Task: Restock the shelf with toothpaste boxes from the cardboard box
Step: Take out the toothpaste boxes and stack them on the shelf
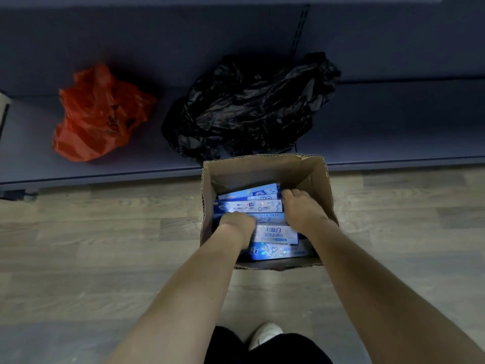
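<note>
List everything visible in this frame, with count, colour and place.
cardboard box: one, brown, open, on the floor against the shelf edge
toothpaste boxes: several, blue and white, lying inside the cardboard box
red plastic bag: one, on the shelf, left
black plastic bag: one, crumpled, on the shelf behind the cardboard box
shelf: one, dark blue-grey
floor: grey wood-look
shoe: one, white, bottom centre
left hand: fingers curled among the toothpaste boxes
right hand: on the toothpaste boxes
</note>
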A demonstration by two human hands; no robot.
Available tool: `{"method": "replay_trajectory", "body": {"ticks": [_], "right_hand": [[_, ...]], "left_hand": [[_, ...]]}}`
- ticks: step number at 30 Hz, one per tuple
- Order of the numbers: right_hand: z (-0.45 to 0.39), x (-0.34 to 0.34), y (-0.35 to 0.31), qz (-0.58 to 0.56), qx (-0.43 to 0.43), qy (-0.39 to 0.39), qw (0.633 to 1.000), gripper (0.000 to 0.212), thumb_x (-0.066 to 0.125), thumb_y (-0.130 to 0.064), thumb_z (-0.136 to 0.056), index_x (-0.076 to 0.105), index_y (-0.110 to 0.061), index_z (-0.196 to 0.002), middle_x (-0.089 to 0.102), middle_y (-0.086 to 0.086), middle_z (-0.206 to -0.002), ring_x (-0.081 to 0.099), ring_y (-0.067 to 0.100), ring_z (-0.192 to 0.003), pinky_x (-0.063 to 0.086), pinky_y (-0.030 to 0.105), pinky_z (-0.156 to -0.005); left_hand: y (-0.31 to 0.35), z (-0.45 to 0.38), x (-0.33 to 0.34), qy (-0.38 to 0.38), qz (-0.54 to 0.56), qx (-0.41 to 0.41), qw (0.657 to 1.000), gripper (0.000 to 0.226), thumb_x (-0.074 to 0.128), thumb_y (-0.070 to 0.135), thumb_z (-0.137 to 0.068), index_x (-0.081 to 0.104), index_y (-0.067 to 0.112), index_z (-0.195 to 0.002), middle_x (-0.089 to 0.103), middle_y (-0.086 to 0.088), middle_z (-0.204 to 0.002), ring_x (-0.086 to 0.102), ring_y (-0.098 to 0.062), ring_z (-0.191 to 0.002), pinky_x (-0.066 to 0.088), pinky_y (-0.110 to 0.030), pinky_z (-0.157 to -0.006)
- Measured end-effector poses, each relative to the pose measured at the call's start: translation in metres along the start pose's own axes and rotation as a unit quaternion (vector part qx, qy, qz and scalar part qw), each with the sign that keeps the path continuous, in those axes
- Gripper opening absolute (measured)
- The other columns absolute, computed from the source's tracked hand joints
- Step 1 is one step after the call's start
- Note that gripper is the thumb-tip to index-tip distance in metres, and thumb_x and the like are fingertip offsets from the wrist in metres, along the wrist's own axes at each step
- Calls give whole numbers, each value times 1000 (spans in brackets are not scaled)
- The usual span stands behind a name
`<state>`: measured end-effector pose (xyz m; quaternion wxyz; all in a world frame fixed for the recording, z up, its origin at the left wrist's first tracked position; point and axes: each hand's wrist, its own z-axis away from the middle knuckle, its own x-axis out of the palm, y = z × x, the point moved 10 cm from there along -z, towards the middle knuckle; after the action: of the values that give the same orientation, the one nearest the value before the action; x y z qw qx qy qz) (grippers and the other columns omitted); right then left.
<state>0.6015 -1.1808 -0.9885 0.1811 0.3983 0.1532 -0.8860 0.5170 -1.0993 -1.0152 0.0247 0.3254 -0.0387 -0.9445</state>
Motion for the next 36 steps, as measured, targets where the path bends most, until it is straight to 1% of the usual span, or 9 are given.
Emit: {"method": "replay_trajectory", "body": {"ticks": [4,9,15,20,24,28,30,34,36], "right_hand": [[5,-3,6,-8,-1,-3,1000,41,39,-11,-97,36,-9,-138,45,15,-135,40,31,-127,38,38,-102],[11,-13,16,-10,9,17,1000,37,35,-12,-100,37,-7,-136,48,17,-132,43,32,-123,40,39,-98],[5,-15,4,7,-7,8,1000,37,37,-13,-98,36,-7,-135,46,14,-133,41,30,-125,41,38,-97],[-17,-8,-15,41,-41,-2,998,49,43,-28,-99,30,-10,-143,43,12,-140,38,29,-129,41,40,-100],[-36,10,-36,90,-75,-34,993,59,52,-42,-94,33,-14,-142,45,10,-140,43,27,-127,44,38,-95],[-45,26,-55,181,-86,-52,978,59,55,-48,-90,42,-14,-137,49,10,-134,51,27,-121,45,36,-89],[-49,32,-59,212,-85,-51,972,56,54,-42,-93,41,-12,-138,45,11,-136,47,27,-124,44,37,-91],[-50,41,-57,239,-60,-71,967,52,54,-11,-93,35,-5,-141,40,15,-140,40,30,-130,41,41,-100],[-44,40,-55,251,-55,-78,963,53,51,-8,-93,31,-2,-141,41,18,-142,39,34,-132,37,45,-104]], "left_hand": [[6,-2,-2,23,40,12,999,57,59,17,-85,38,19,-139,54,-6,-131,52,-26,-121,42,-37,-97],[6,-1,-6,47,-2,3,999,45,58,11,-87,47,15,-131,57,-9,-126,55,-28,-117,44,-37,-93],[1,-5,-14,83,-6,10,997,37,47,12,-92,47,19,-129,58,-5,-126,55,-25,-118,30,-41,-104],[-5,-14,-4,64,34,31,997,39,57,16,-89,52,17,-128,48,-5,-132,52,-27,-120,34,-41,-101],[-6,-19,-3,71,52,64,994,32,68,21,-82,62,15,-113,57,-5,-122,57,-27,-113,40,-36,-92],[-9,-21,0,95,62,64,991,31,66,24,-84,63,13,-113,60,-8,-122,56,-29,-115,44,-37,-90],[-10,-19,0,101,71,63,990,30,65,24,-85,63,13,-113,61,-9,-121,56,-30,-114,45,-37,-89],[-5,-11,-5,120,35,68,990,24,58,19,-90,62,12,-112,60,-10,-121,56,-31,-114,41,-37,-94],[-1,-6,-7,118,17,67,991,26,57,17,-90,59,10,-115,60,-12,-122,55,-31,-115,37,-37,-99]]}}
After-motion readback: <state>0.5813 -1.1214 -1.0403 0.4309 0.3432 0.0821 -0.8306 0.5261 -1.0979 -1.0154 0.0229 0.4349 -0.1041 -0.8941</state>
